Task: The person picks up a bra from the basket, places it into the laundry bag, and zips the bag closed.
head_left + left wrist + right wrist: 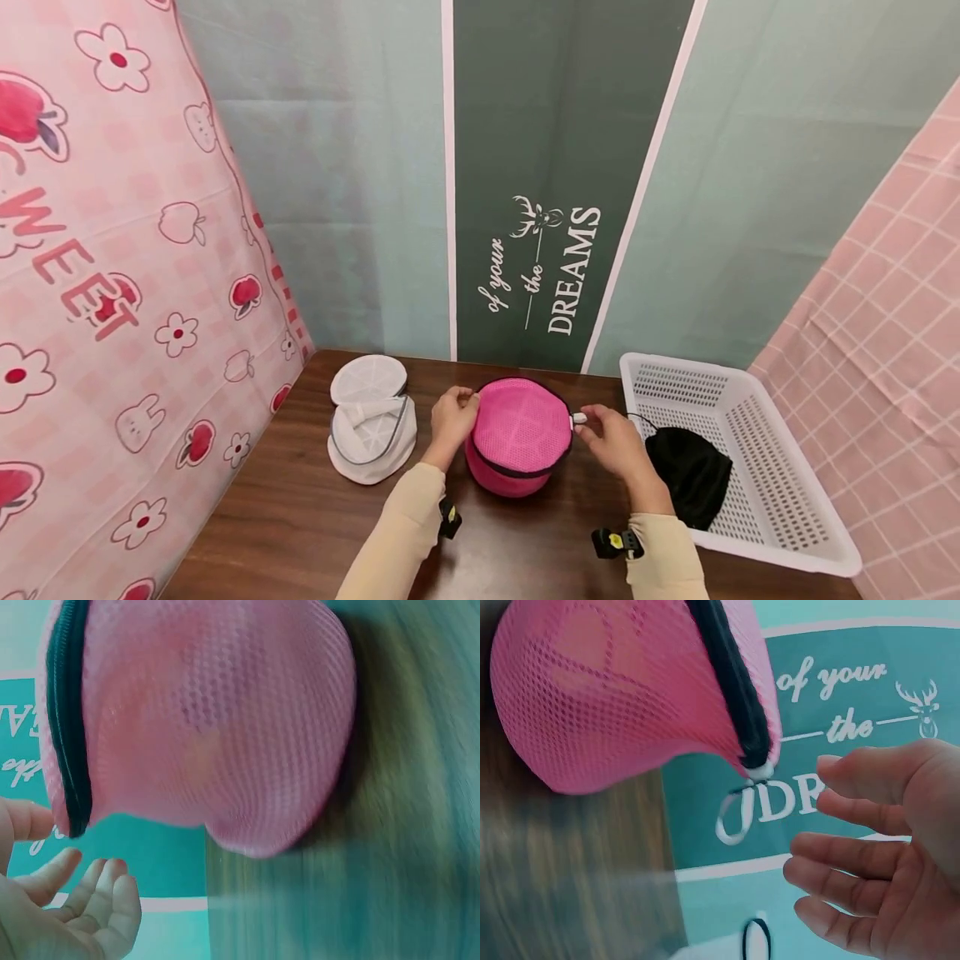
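A round pink mesh laundry bag with a dark zipper band around its top stands on the table in front of me. My left hand is at its left rim; in the left wrist view one fingertip lies right at the band and the other fingers are apart from the mesh, loosely bent. At the bag's right side hangs a small white loop from the zipper end. My right hand is beside that loop with fingers spread, a gap showing between them and the bag.
On the left of the wooden table lies a white mesh bag with its round lid folded back. To the right stands a white plastic basket holding a black bag with a cord. Printed cloths hang behind and at both sides.
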Tool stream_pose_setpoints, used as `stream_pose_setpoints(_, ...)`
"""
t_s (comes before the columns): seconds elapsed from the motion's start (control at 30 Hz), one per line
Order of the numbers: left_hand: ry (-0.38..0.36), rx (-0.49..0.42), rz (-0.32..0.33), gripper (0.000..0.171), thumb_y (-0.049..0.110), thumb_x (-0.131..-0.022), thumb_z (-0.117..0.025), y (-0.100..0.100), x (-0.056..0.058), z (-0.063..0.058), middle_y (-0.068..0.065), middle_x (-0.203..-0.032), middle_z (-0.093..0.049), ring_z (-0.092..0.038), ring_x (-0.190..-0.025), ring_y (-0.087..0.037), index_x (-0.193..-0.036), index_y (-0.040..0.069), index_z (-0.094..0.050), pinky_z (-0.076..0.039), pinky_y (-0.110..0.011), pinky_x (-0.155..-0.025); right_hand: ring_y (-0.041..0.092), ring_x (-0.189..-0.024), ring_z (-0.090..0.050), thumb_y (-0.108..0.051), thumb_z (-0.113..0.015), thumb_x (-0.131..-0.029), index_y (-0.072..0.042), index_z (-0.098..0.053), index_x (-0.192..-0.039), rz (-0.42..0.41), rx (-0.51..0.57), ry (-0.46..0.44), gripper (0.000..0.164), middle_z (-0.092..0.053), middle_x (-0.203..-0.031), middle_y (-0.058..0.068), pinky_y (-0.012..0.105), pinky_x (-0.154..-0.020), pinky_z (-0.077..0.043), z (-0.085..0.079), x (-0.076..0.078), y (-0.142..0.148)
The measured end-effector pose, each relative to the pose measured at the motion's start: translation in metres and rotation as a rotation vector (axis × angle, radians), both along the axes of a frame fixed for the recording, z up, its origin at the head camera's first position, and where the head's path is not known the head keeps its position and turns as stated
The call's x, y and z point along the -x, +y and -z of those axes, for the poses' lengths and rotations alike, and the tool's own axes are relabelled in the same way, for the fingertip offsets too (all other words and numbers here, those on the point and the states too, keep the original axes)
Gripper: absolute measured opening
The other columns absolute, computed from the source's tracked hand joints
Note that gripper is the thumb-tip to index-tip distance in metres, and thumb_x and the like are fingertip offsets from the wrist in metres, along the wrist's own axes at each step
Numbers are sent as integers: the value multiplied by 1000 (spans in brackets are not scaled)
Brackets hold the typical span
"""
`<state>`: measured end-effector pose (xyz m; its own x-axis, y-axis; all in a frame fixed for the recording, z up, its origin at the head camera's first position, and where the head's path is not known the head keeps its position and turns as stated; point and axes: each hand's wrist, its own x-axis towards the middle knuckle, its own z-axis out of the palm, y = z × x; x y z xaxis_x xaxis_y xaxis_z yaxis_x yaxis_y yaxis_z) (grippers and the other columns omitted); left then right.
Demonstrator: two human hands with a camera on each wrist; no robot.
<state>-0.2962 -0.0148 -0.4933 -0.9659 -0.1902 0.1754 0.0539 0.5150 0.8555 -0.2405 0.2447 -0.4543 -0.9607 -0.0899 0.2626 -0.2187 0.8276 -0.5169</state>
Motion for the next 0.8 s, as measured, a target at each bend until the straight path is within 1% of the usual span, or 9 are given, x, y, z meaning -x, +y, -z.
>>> stream_pose_setpoints(0.13, 52, 94, 17, 24, 21, -83, -65, -12, -13, 0, -4, -88, -61, -59, -82, -21, -102, 8, -68, -44, -41, -73, 38, -93, -58, -14, -67, -82, 5, -62, -108, 17, -90, 17, 32, -63, -101, 21, 51, -78, -44, -10, -5, 5)
stream_pose_setpoints(0.27, 87, 138, 53, 24, 21, -83, -65, -21, -17, -3, -7, -90, -61, -58, -83, -24, -102, 7, -68, -44, -41, -74, 39, -91, -57, -14, -68, -81, 6, -62, -108, 22, -139, 26, 33, -61, -101, 23, 52, -76, -44, -13, -10, 15)
stream_pose_setpoints(0.37, 113, 172, 100, 23, 18, -82, -65, -28, -19, -6, -9, -91, -61, -58, -86, -27, -101, 5, -68, -44, -42, -76, 39, -91, -56, -14, -69, -81, 7, -61, -108, 18, -162, 19, 34, -59, -101, 24, 52, -75, -44, -15, -13, 23)
stream_pose_setpoints(0.5, 125, 245, 137, 21, 16, -81, -65, -37, -23, -9, -10, -93, -62, -58, -91, -28, -98, 5, -67, -43, -43, -77, 43, -95, -54, -15, -68, -81, 8, -61, -108, 8, -181, 6, 35, -58, -104, 28, 54, -77, -43, -19, -15, 34)
stream_pose_setpoints(0.63, 131, 323, 145, 19, 14, -81, -65, -50, -27, -10, -11, -95, -61, -58, -93, -31, -98, 6, -68, -44, -43, -77, 46, -99, -52, -15, -67, -82, 8, -60, -110, 11, -203, -24, 37, -54, -110, 31, 56, -79, -41, -21, -16, 46)
stream_pose_setpoints(0.7, 129, 354, 145, 20, 13, -81, -65, -58, -30, -10, -12, -97, -62, -57, -96, -32, -100, 6, -67, -45, -44, -77, 46, -94, -53, -15, -66, -82, 9, -59, -111, 10, -210, -42, 38, -53, -110, 32, 55, -76, -42, -22, -16, 52)
stream_pose_setpoints(0.8, 124, 404, 146, 20, 13, -81, -65, -69, -33, -9, -13, -98, -61, -58, -93, -34, -100, 6, -67, -45, -45, -74, 46, -93, -53, -15, -67, -82, 10, -58, -111, 0, -220, -59, 39, -54, -109, 33, 56, -76, -42, -21, -16, 60)
